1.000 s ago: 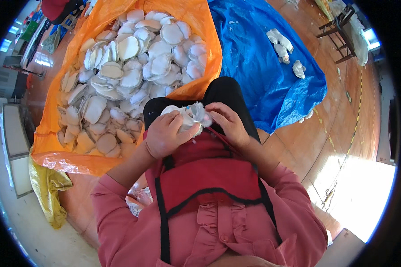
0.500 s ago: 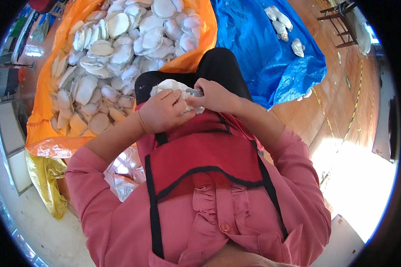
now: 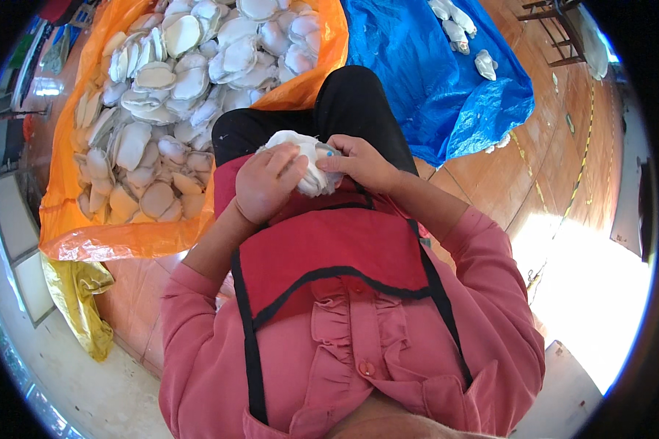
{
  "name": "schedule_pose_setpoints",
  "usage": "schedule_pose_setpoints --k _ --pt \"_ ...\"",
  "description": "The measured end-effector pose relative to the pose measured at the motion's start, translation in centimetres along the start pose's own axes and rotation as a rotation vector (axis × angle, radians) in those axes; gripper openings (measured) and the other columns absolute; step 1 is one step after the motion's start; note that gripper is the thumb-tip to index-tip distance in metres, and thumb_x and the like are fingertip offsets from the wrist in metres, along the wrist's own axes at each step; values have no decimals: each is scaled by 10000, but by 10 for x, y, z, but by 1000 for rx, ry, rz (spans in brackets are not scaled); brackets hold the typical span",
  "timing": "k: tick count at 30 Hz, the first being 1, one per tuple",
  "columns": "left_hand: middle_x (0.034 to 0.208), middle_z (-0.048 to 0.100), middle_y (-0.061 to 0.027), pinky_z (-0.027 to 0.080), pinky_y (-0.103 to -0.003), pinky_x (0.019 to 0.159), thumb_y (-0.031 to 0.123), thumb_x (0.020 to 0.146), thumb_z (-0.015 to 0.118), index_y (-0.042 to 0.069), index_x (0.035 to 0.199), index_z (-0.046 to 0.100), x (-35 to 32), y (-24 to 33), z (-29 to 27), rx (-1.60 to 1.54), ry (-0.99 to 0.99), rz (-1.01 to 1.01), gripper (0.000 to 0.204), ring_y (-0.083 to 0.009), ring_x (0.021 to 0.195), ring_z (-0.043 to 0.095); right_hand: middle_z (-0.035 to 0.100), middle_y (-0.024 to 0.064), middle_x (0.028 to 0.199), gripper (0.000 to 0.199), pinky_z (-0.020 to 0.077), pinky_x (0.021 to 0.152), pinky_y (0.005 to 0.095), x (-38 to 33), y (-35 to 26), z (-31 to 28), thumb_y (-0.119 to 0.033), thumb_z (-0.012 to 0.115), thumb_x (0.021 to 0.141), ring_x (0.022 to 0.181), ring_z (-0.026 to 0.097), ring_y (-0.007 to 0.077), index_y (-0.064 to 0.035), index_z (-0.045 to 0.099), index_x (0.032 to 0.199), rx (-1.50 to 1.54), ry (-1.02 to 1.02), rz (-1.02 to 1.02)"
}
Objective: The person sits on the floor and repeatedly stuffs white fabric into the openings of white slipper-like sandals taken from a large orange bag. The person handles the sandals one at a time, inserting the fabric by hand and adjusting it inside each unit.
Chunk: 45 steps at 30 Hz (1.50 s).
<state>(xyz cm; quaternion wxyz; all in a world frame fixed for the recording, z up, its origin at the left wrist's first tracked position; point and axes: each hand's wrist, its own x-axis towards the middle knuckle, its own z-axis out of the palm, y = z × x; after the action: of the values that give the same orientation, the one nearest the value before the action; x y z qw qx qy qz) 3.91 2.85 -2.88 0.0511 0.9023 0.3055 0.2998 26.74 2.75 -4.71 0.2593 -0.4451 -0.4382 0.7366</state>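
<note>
Both hands meet over my lap on one white padded piece (image 3: pixel 309 162), rounded and soft-looking. My left hand (image 3: pixel 265 183) wraps its fingers over the piece's left side. My right hand (image 3: pixel 360 161) pinches its right edge, where a small blue spot shows at the fingertips. Below the hands lies my red apron (image 3: pixel 329 249) with black trim, over a pink shirt. My black-trousered knee (image 3: pixel 351 102) points up the picture.
An orange sheet (image 3: pixel 124 234) on the left holds a heap of several white rounded pieces (image 3: pixel 168 95). A blue tarp (image 3: pixel 447 80) at the upper right carries a few more white pieces (image 3: pixel 461 33). A yellow bag (image 3: pixel 77 300) lies at the lower left on the wooden floor (image 3: pixel 542 183).
The view has shifted, so the hands and the piece sit a little higher and further right. Both hands keep their hold and have turned the white piece slightly.
</note>
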Motion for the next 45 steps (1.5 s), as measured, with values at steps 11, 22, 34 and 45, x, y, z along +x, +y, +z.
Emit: schedule_pose_setpoints --k 11,22,34,45 --pt "1196 601 -103 337 -449 1052 171 726 731 99 1325 514 6 10 -9 -337 -338 -290 641 -319 1189 517 636 88 763 332 501 661 309 -6 16 -15 -322 674 871 728 632 160 -5 624 954 -562 68 60" --pt "1149 636 -69 249 -598 1097 448 648 800 97 1439 375 21 35 37 -169 -351 -332 963 -223 1183 558 643 233 812 381 482 665 423 -20 1 -4 -361 625 833 751 638 374 12 646 911 -639 22 -151" --pt "1003 631 -94 527 -388 770 346 693 767 81 1067 632 14 28 39 -238 -423 -430 478 -288 920 635 509 69 628 315 396 555 301 -30 6 -15 -283 727 851 596 471 112 -21 573 768 -477 3 -244" --pt "933 615 -104 499 -389 732 162 737 692 47 986 599 20 10 45 -19 -26 -347 290 -302 840 602 589 107 813 298 461 655 384 -14 10 -2 -274 774 769 761 592 290 -46 627 892 -644 347 -484"
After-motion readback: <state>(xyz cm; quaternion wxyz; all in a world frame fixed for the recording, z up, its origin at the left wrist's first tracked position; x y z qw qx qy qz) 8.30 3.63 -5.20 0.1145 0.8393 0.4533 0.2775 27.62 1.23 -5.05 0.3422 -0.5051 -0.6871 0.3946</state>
